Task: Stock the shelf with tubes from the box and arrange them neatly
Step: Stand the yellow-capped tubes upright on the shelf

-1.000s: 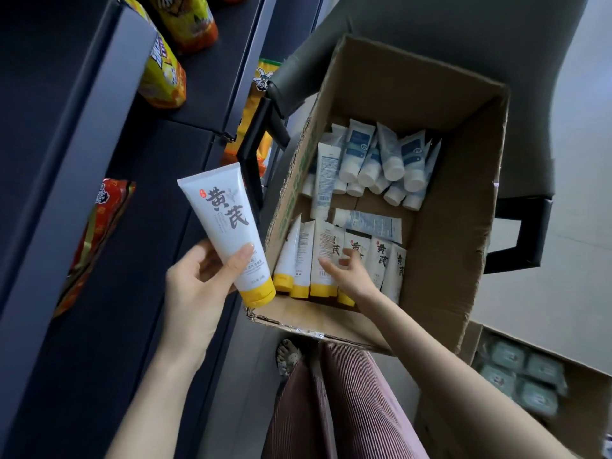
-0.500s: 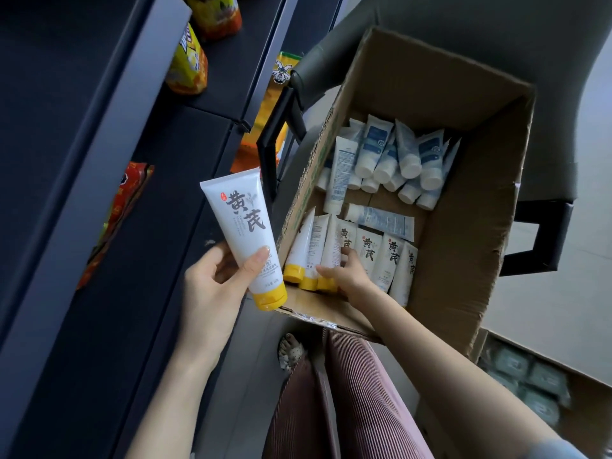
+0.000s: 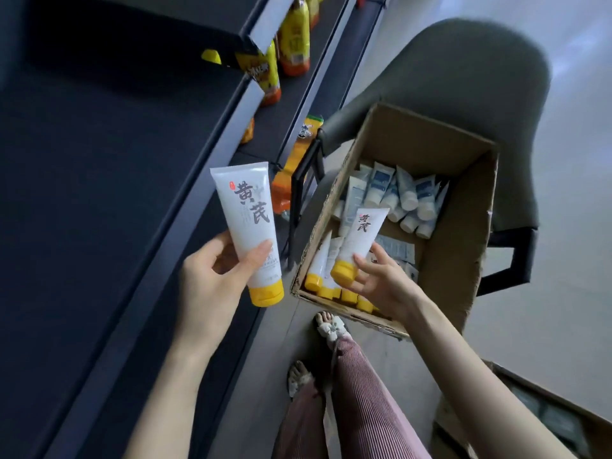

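My left hand (image 3: 212, 279) grips a white tube with a yellow cap (image 3: 248, 226), held upright over the edge of the dark shelf (image 3: 99, 193). My right hand (image 3: 381, 283) holds a second white tube with a yellow cap (image 3: 359, 243) just above the near end of the cardboard box (image 3: 460, 260). Several more yellow-capped tubes (image 3: 328, 286) lie in the box's near end. Several blue-and-white tubes (image 3: 397, 197) lie at its far end.
The box sits on a grey chair (image 3: 463, 87) with black armrests (image 3: 516, 260). Yellow and orange snack bags (image 3: 291, 38) stand on the shelves further along. A second cardboard box (image 3: 530, 422) is at the lower right. My feet (image 3: 328, 326) stand between shelf and chair.
My right hand has lifted a yellow-capped tube out of the box's near row. The view has swung so the box now sits further right and lower. The left hand still holds its tube.
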{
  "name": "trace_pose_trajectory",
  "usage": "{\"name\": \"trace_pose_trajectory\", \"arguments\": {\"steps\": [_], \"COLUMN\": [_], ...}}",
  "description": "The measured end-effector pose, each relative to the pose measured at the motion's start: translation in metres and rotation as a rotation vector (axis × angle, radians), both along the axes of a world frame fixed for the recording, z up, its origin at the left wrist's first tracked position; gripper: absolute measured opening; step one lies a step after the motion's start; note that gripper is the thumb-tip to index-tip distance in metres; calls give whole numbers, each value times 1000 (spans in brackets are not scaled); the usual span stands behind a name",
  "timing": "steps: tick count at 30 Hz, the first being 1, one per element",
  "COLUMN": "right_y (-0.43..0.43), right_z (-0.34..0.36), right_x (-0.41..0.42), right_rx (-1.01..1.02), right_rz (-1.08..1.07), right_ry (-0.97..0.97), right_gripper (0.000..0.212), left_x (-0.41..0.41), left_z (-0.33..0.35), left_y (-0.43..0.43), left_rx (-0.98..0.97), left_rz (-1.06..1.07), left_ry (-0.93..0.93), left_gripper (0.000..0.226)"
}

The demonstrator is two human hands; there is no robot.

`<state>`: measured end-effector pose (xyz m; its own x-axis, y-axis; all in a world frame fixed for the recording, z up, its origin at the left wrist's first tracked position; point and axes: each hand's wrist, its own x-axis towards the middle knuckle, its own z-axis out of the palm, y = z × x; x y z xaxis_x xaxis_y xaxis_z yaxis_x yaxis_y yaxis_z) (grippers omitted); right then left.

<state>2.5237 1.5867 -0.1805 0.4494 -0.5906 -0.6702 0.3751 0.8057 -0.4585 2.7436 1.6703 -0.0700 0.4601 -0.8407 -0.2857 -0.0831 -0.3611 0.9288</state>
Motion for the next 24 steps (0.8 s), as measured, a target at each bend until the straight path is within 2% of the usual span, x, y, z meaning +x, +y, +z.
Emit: {"name": "trace_pose_trajectory", "arguments": {"steps": [2, 4, 7, 15, 21, 24], "right_y": [5, 9, 14, 37, 51, 57], "right_z": [26, 53, 97, 222, 292, 323], "right_x": [-2, -1, 8, 40, 68, 85], "right_rx": [-82, -159, -273, -610, -789, -858], "right_rz": [28, 62, 117, 268, 352, 409], "right_ry": [-94, -154, -175, -152, -175, -209], "right_gripper": [59, 55, 52, 53, 43, 46], "left_x": [5, 10, 20, 35, 43, 45], "left_z": [19, 39, 75, 174, 239, 265], "left_y": [11, 22, 35, 86, 130, 152], "left_rx": [-23, -64, -139, -351, -473, -522], "left_rz": [-12, -27, -31, -4, 85, 157], "left_ry": [-27, -73, -156, -313, -323, -338], "left_gripper": [30, 22, 14, 49, 40, 34]}}
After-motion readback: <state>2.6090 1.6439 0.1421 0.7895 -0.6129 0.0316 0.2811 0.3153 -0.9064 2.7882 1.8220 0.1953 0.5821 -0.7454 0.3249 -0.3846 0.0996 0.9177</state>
